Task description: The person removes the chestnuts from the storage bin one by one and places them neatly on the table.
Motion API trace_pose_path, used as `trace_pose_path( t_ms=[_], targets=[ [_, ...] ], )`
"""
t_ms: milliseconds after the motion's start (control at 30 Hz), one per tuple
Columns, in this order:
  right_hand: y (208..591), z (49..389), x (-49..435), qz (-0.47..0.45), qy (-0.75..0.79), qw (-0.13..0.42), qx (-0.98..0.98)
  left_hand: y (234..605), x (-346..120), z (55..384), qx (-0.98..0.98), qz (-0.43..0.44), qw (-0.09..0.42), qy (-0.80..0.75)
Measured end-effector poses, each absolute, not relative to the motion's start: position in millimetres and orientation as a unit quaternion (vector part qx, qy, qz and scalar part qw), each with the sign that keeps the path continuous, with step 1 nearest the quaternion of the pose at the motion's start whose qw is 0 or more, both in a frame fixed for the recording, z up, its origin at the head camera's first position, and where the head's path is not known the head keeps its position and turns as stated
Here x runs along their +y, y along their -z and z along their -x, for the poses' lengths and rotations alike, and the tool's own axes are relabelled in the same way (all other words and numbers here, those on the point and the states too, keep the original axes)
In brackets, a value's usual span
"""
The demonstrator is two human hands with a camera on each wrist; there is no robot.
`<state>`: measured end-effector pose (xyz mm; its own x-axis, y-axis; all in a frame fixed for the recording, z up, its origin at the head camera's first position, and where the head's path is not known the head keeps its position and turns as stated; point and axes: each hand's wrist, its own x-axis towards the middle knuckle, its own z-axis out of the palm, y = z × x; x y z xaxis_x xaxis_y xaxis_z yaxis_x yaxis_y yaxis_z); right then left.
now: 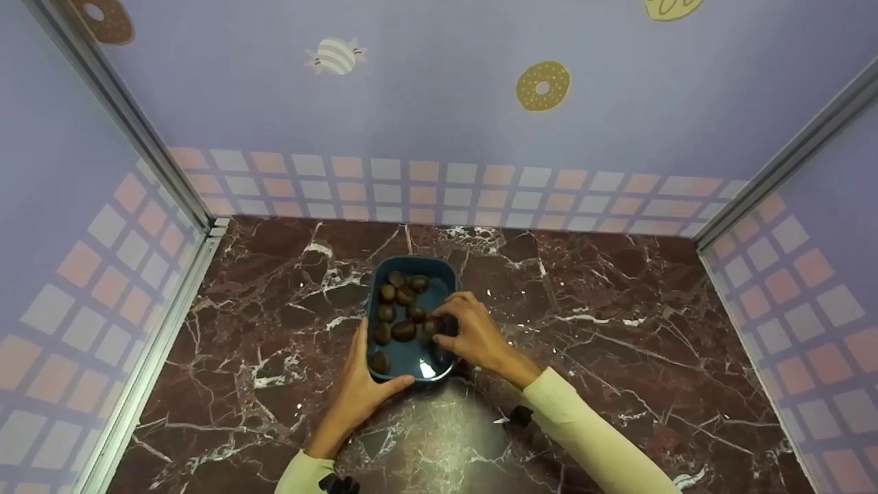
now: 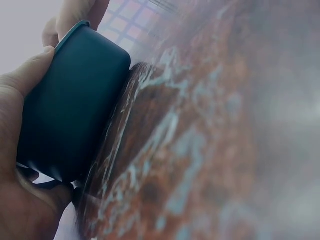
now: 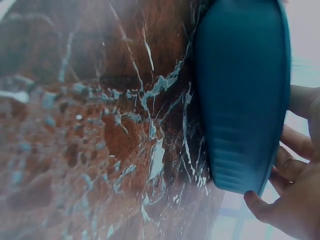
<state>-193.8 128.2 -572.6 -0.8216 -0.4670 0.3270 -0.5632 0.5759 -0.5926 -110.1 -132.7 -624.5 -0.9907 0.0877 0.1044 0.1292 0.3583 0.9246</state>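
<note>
In the head view a blue-green plastic box (image 1: pixel 439 271) stands on the marbled surface, with several brown chestnuts (image 1: pixel 405 295) inside, mostly toward its left and middle. My left hand (image 1: pixel 365 384) holds the box at its near left corner, fingers along the left side and thumb over the front rim. The box's outer wall (image 2: pixel 75 95) fills the left part of the left wrist view. My right hand (image 1: pixel 477 336) reaches over the right rim, pinching a chestnut (image 1: pixel 433 324) between thumb and fingers. In the right wrist view the box side (image 3: pixel 245 100) hides what those fingers hold.
Dark red marbled tabletop (image 1: pixel 603 357) with white veins lies all around the box. A lilac back wall (image 1: pixel 439 89) with printed sweets and checks rises behind, and side panels (image 1: pixel 82 274) with metal edges stand left and right.
</note>
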Motion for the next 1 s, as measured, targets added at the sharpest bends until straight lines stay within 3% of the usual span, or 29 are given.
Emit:
trace_pose_path(
  t_ms=[400,600,1000],
  targets=[
    [562.7,188.2,170.8,-0.226,-0.415,0.082,-0.877,623.6,-132.5,110.4,-0.828,0.069,0.026,0.557],
    [570.9,191.3,194.0,-0.196,-0.432,0.108,-0.874,620.5,-135.6,109.9,-0.825,0.073,0.006,0.560],
    [600.7,193.7,227.7,-0.121,-0.429,0.073,-0.892,619.9,-136.1,111.2,-0.812,0.066,-0.011,0.580]
  ],
)
